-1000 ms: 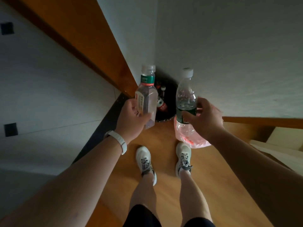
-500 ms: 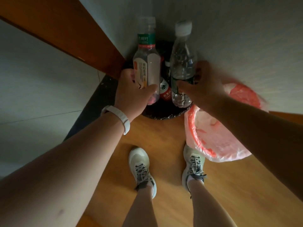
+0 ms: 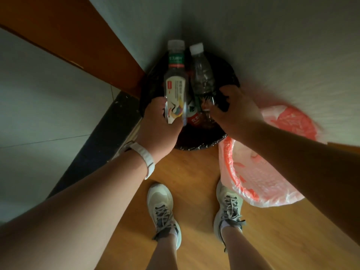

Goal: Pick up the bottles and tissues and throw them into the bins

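My left hand [image 3: 157, 127] grips a clear bottle with a white label and green neck band [image 3: 175, 88], held upright over the black-lined bin [image 3: 198, 146] in the corner. My right hand [image 3: 235, 114] hovers over the same bin with thumb and fingers apart. Just left of its fingertips is a clear bottle with a white cap [image 3: 202, 75], dark and blurred over the bin's mouth. I see no fingers wrapped around it. A red-labelled bottle [image 3: 194, 119] lies inside the bin.
A second bin lined with a pink bag [image 3: 259, 188] stands to the right, partly under my right forearm. Both bins sit on the wooden floor [image 3: 194, 182] where two walls meet. My shoes are just behind them. A wooden door frame [image 3: 78, 36] runs along the left.
Both hands have moved lower and further over the black bin. My right hand's fingers have come off the white-capped bottle, which it gripped before. The left hand holds its bottle as before.
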`<state>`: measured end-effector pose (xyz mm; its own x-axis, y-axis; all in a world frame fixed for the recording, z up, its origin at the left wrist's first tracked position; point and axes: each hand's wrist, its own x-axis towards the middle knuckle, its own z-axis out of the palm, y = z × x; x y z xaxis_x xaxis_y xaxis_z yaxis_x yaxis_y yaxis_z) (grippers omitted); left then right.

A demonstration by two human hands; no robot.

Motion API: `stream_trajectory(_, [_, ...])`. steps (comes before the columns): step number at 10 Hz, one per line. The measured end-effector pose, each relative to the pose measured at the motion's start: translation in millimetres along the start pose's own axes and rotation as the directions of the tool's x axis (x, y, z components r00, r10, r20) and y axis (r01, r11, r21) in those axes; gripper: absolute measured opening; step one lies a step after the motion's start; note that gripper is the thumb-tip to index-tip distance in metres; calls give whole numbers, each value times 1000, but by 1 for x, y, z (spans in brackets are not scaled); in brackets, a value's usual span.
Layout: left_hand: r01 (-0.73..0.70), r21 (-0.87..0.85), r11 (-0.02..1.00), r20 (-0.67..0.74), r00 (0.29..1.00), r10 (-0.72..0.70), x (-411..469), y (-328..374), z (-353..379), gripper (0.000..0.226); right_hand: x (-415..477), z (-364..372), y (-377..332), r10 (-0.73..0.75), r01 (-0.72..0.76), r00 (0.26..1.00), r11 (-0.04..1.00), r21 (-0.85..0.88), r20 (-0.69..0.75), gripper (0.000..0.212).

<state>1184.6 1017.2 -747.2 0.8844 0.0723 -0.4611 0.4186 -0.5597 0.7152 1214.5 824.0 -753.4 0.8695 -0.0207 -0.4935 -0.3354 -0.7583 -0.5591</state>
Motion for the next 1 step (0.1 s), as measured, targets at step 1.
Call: stream_trajectory(1, [-46,52,998,22,999,45,-18,21,-26,44,-18,-29,-16,-41,42,999,994,-99,14,56])
